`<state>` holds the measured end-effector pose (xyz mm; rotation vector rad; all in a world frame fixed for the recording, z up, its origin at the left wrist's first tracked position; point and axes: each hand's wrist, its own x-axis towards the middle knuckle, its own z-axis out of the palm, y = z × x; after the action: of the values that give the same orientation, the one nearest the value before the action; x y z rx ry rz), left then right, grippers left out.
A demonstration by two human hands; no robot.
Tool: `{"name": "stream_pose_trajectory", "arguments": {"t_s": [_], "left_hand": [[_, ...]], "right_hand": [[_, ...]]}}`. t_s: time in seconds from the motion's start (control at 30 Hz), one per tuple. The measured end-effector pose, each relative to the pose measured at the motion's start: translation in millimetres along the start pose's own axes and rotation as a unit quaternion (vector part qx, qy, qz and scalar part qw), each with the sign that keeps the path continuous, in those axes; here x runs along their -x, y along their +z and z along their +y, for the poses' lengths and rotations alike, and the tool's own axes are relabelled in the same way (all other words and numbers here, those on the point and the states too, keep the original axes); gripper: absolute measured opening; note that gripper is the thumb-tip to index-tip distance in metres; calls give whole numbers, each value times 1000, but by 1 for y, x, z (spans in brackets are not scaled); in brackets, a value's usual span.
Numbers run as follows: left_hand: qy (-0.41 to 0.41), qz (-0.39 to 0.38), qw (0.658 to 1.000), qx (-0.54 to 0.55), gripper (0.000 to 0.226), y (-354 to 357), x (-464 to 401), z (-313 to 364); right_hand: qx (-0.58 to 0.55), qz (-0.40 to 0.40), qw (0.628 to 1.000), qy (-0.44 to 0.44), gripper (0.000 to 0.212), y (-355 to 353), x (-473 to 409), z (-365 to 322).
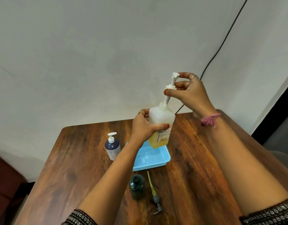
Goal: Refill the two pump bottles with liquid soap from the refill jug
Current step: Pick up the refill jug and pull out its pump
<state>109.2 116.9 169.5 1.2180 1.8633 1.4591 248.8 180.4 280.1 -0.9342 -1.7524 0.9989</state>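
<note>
The left hand (144, 125) grips the upright jug (161, 125) above the blue tray (152, 158). Directly above it, the right hand (188, 93) pinches the white pump (171, 86), whose stem runs straight down into the jug's neck. The open dark bottle (137, 186) stands below the left hand, nearer the person, on the surface (197, 159).

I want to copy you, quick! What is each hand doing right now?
Left hand: grips the refill jug around its body.
Right hand: pinches the white pump, lifted partway out of the jug's neck.
</note>
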Motion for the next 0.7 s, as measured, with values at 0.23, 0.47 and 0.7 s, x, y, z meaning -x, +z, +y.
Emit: {"name": "stream_pose_trajectory", "arguments": {"t_s": [0.23, 0.47, 0.7], "left_hand": [[-11, -2, 1000, -9, 82, 2, 6, -13], [-24, 1, 1000, -6, 82, -4, 7, -19], [-26, 0, 1000, -12, 82, -6, 7, -24]], "right_hand": [[-36, 31, 999, -8, 61, -13, -3, -11], [-84, 57, 995, -18, 62, -28, -10, -22], [-103, 62, 992, -30, 62, -26, -12, -24]]}}
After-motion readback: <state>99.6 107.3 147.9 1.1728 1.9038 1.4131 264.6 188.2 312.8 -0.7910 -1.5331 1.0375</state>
